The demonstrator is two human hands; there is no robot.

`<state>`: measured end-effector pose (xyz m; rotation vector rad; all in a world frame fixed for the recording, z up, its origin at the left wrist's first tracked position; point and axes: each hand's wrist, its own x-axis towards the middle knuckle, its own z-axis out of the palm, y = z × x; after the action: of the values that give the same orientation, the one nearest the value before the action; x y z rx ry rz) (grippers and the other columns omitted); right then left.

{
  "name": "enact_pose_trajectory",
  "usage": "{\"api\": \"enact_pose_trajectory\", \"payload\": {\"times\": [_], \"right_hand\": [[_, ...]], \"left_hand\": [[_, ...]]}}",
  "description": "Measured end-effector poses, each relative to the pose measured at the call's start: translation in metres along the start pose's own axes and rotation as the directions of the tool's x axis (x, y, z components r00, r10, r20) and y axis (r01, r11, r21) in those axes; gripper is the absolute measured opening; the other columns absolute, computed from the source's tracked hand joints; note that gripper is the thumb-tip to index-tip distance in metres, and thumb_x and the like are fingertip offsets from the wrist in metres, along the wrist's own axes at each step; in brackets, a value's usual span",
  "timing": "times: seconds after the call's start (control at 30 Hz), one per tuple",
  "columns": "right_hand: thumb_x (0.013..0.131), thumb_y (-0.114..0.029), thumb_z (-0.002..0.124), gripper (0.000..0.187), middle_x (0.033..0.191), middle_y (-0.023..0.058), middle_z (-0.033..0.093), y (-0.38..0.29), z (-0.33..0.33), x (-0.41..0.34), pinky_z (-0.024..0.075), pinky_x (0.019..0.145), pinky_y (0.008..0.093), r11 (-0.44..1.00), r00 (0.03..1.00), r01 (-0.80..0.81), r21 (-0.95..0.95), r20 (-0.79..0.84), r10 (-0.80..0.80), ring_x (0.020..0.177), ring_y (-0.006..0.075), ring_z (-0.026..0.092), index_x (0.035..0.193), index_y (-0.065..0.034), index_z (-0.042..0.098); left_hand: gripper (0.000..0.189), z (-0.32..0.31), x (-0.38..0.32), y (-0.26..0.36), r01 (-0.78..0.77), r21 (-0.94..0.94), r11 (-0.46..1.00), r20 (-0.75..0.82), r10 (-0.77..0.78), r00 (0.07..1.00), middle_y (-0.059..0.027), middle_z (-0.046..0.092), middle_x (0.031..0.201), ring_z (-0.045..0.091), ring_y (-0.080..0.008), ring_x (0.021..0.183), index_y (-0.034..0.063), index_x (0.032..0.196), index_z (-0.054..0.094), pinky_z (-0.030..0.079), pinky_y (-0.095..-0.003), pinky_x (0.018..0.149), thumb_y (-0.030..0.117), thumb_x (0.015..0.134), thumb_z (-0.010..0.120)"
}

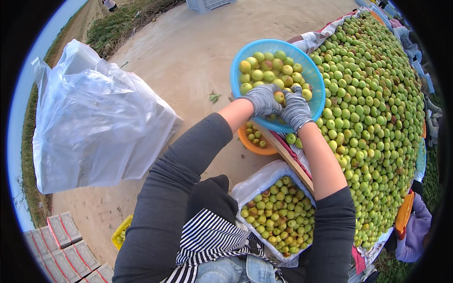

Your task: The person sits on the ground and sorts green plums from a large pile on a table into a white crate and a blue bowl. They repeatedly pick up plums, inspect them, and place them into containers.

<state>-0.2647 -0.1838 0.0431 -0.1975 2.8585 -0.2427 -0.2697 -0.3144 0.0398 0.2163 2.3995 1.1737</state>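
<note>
My left hand [263,100] and my right hand [296,108], both in grey knit gloves, are close together over the near side of a blue plastic basket [238,58]. Green-yellow jujubes [268,75], some with brown-red patches, lie inside it. The fingers of my left hand curl around one reddish jujube [279,97]. Bent fingers of my right hand reach in among the fruit, and its palm is hidden. The basket rests at the edge of a large heap of jujubes [368,102], beside a wooden board [288,155].
Below the basket is an orange basket [263,151] of jujubes. A plastic-lined box [247,187] full of jujubes stands close to my body. Plastic sheeting covers a white stack [95,123] at left. Printed cartons [65,254] and a yellow crate [118,231] lie lower left. A person's purple sleeve [414,226] shows at right.
</note>
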Motion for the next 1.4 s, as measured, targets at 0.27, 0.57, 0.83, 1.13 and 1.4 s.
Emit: {"api": "enact_pose_trajectory", "payload": {"times": [0.27, 0.57, 0.83, 1.13, 1.4], "right_hand": [[0.073, -0.023, 0.061, 0.040, 0.129, 0.0198, 0.037, -0.001, 0.004, -0.001, 0.0441, 0.091, 0.0351, 0.996, 0.997, 0.062, 0.058, 0.047, -0.065, 0.107, 0.0311, 0.052, 0.111, -0.0134, 0.057], [0.063, -0.029, 0.073, 0.059, 0.124, 0.0199, 0.039, 0.012, 0.016, -0.004, 0.0451, 0.090, 0.0346, 0.968, 0.991, 0.133, 0.213, -0.020, -0.132, 0.103, 0.0304, 0.055, 0.118, -0.0166, 0.054], [0.068, -0.029, 0.074, 0.050, 0.099, 0.0098, 0.061, 0.033, 0.030, 0.019, 0.0484, 0.083, 0.0340, 0.933, 0.976, 0.203, 0.296, -0.133, -0.171, 0.092, 0.0243, 0.060, 0.114, -0.0181, 0.058], [0.068, -0.018, 0.075, 0.045, 0.098, 0.0053, 0.060, 0.116, -0.011, -0.125, 0.0518, 0.075, 0.0299, 0.079, 0.938, 0.313, 0.946, -0.321, 0.131, 0.086, 0.0163, 0.059, 0.109, -0.0088, 0.057], [0.070, -0.015, 0.072, 0.045, 0.108, 0.0051, 0.057, 0.146, 0.086, -0.332, 0.0491, 0.082, 0.0283, 0.019, 0.935, -0.014, 1.000, 0.006, 0.355, 0.098, 0.0146, 0.055, 0.111, -0.0049, 0.058]], "left_hand": [[0.044, -0.037, -0.039, -0.009, -0.050, -0.978, 0.204, -0.012, 0.185, 0.983, -0.0134, 0.055, 0.109, 0.058, -0.0238, 0.096, 0.0065, 0.119, 0.049, 0.056, -0.0290, 0.069, 0.017, 0.080, 0.065], [0.041, -0.002, -0.075, -0.028, -0.020, -0.943, -0.333, -0.093, 0.203, 0.975, -0.0176, 0.042, 0.124, 0.048, -0.0316, 0.112, 0.0062, 0.123, 0.045, 0.053, -0.0384, 0.084, 0.012, 0.084, 0.058], [0.039, 0.038, -0.092, -0.033, 0.019, -0.972, -0.232, -0.006, 0.106, 0.994, -0.0179, 0.047, 0.119, 0.050, -0.0328, 0.110, 0.0053, 0.118, 0.045, 0.048, -0.0437, 0.091, 0.006, 0.081, 0.058], [0.054, 0.104, -0.145, -0.021, 0.193, -0.977, 0.087, 0.208, 0.230, 0.951, -0.0145, 0.047, 0.117, 0.051, -0.0268, 0.110, 0.0091, 0.127, 0.038, 0.051, -0.0422, 0.087, 0.010, 0.078, 0.062], [0.062, 0.185, -0.187, -0.038, 0.459, -0.871, 0.175, 0.476, 0.077, 0.876, -0.0151, 0.044, 0.112, 0.055, -0.0295, 0.099, 0.0079, 0.128, 0.032, 0.053, -0.0428, 0.081, 0.004, 0.075, 0.065]]}}
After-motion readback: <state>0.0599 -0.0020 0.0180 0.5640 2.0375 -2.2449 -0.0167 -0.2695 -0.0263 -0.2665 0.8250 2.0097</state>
